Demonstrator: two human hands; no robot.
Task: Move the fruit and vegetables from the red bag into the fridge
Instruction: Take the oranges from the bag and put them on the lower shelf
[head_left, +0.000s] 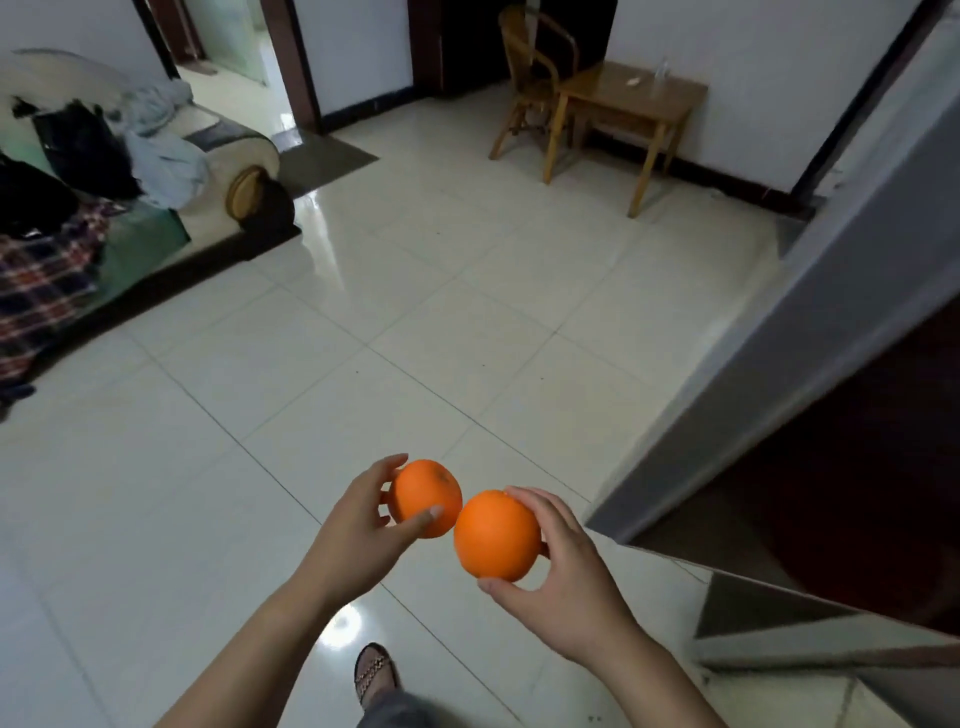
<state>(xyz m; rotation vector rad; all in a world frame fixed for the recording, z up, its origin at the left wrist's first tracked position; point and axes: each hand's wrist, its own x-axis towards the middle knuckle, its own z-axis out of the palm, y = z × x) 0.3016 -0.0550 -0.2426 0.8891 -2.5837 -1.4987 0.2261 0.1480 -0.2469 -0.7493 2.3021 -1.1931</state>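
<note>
my one view sits at head height, tilted forward and down — close over the floor (322, 322) tiles.

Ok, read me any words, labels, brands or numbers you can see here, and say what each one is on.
No readable text anywhere in this view.
The left orange, held by the left hand, and the right orange, held by the right hand, show no sticker or print.
The small clear item on the wooden table is too small and blurred to read.
</note>
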